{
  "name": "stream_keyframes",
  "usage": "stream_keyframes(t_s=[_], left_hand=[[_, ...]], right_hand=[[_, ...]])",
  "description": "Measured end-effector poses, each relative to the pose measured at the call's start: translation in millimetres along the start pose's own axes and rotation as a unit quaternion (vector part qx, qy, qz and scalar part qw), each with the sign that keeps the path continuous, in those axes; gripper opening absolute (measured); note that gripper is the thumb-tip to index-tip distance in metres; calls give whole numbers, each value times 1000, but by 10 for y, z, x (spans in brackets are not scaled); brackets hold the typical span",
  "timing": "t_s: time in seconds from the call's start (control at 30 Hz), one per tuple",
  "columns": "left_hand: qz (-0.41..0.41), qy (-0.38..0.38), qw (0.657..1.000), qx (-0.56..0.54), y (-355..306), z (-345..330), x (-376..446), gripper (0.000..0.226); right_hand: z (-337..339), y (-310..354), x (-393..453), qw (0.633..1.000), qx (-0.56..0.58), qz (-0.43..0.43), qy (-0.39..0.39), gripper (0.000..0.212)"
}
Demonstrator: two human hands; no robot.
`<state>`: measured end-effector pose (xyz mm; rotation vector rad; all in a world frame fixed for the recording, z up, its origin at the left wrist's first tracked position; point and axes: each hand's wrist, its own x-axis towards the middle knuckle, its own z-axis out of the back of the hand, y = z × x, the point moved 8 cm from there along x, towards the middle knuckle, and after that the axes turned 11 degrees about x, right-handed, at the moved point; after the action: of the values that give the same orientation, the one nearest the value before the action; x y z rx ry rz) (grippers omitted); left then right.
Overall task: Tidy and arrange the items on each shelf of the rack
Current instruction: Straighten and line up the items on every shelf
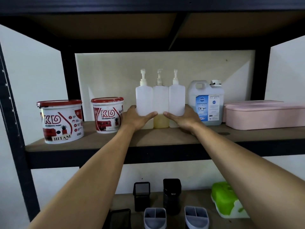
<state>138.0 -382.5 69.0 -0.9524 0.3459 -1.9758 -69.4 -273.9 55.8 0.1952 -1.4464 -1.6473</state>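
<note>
While shelved, yellow-filled middle bottle (pixel 161 111).

Dim, flat indoor light; underside of upper shelf (pixel 99 25) in deep shadow. Soft overall focus. Wide-angle bending at frame edges.

Our two forearms bare to the frame's edge, no sleeves in view, our left grip (pixel 137 117) and right grip (pixel 182 118) ungloved, fingers without rings, wrists unadorned

three upright pump bottles (pixel 160 103) touching side by side on the shelf (pixel 99 142).
</note>
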Motion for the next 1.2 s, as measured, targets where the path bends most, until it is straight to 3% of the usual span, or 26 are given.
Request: stream_keyframes(t_s=[0.1,0.3,0.7,0.97,1.13,1.2], left_hand=[[2,-18,999,-26,-62,60,60,101],[-8,-64,997,-35,-113,42,122,93],[-12,-71,997,-25,-62,-11,209,93],[-3,-51,998,-25,-83,-17,136,95],[4,-27,999,-17,-63,-25,59,111],[5,-5,1000,7,-63,-13,4,100]], right_hand=[[22,114,33,1000,12,19,-5,99],[30,158,115,999,13,34,-24,96],[3,121,156,998,-19,44,-34,96],[-21,139,124,998,-9,50,-22,89],[36,317,46,990,3,123,-62,103],[78,374,5,985,15,154,-75,109]])
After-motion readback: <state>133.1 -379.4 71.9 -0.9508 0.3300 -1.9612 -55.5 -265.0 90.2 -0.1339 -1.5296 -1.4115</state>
